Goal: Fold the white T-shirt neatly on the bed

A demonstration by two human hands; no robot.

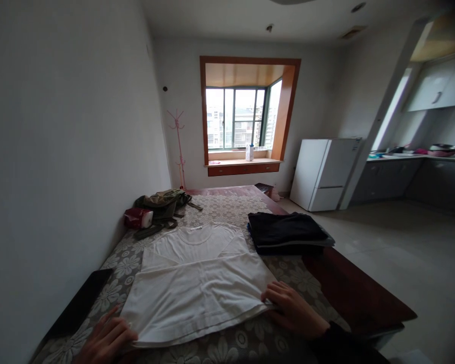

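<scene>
A white T-shirt (pixel 200 288) lies spread on the flowered lace tablecloth (pixel 227 205), its neckline pointing away from me. A fold runs across it below the neckline, with the lower part laid over the upper. My left hand (pixel 108 333) is closed at the shirt's near left corner, fingers curled on the fabric. At the near right corner, my right hand (pixel 290 306) pinches the shirt's edge between thumb and fingers. Both thumbs are partly hidden. The near edge stretches between the two hands with small wrinkles.
Dark folded clothes (pixel 288 230) are stacked to the right of the shirt. A camouflage backpack (pixel 163 205) and a red tissue pack (pixel 138 218) sit at the back left. A long black object (pixel 79 301) lies along the wall. Beyond the table stand a white fridge (pixel 322 174) and a pink coat rack (pixel 180 146).
</scene>
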